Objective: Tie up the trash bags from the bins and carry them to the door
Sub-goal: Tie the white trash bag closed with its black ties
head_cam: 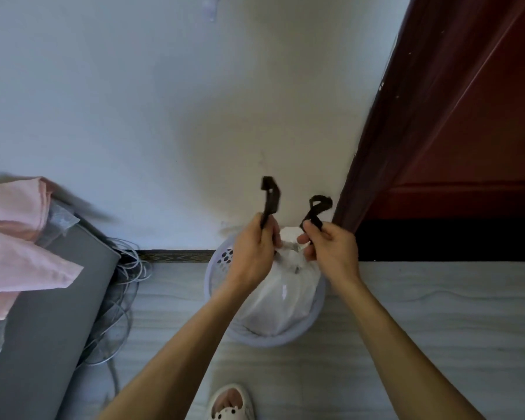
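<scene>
- The left hand (253, 250) is in the middle of the frame. Its fingers are curled tight around the left black tie (270, 198), and the tie sticks up above the fist.
- The right hand (331, 250) is just to the right of it. Its thumb and fingers pinch the right black tie (315, 212), which makes a small loop above the hand.
- Both arms reach up from the bottom of the frame and come close together at the hands — the hands are near each other but not touching.
- The two ties come out of the top of the white trash bag (282, 292), which is bunched up right under the hands.
- The trash bag sits inside a round pale bin (267, 339) on the floor (437, 298), up against the wall (134, 116).
- A dark red door (467, 116) fills the upper right — the bin is just to its left.
- On the left is a grey bed (43, 298) with a pink cloth (19, 237) on it.
- Some wires (125, 283) lie tangled between the bed and the bin.
- A pale slipper (231, 404) shows at the bottom edge.
</scene>
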Action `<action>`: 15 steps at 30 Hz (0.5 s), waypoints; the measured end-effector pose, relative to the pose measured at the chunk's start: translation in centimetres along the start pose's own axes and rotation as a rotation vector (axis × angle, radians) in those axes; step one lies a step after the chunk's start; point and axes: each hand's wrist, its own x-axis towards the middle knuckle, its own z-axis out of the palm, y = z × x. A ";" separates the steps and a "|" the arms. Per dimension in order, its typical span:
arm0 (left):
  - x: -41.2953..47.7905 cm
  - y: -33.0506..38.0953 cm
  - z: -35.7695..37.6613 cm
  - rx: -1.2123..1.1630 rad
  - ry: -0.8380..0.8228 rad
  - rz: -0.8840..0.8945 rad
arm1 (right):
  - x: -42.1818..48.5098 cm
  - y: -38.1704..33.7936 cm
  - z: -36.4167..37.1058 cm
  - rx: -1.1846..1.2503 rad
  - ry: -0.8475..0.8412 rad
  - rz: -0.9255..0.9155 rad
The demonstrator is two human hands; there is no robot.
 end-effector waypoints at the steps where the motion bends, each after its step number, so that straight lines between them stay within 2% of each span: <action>1: 0.0 0.6 0.0 0.128 -0.065 0.071 | 0.0 -0.2 0.0 -0.100 -0.021 -0.014; 4: 0.1 1.4 -0.1 0.646 -0.243 0.215 | 0.1 -0.6 0.0 -0.403 -0.211 -0.042; 6: 0.6 1.4 -0.4 0.826 -0.265 0.299 | 0.1 -0.7 -0.2 -0.415 -0.390 0.000; 8: 0.9 1.8 -0.5 0.960 -0.287 0.415 | -0.1 -0.5 -0.6 -0.262 -0.542 0.097; 10: 0.8 2.2 -0.3 1.024 -0.317 0.537 | -0.5 -0.3 -0.9 0.014 -0.631 0.225; 13: 0.8 2.1 -0.2 1.077 -0.323 0.650 | -0.9 -0.6 -1.4 0.398 -0.672 0.341; 15: 1.1 1.3 -0.3 1.107 -0.328 0.684 | -0.9 -0.7 -1.3 0.494 -0.615 0.375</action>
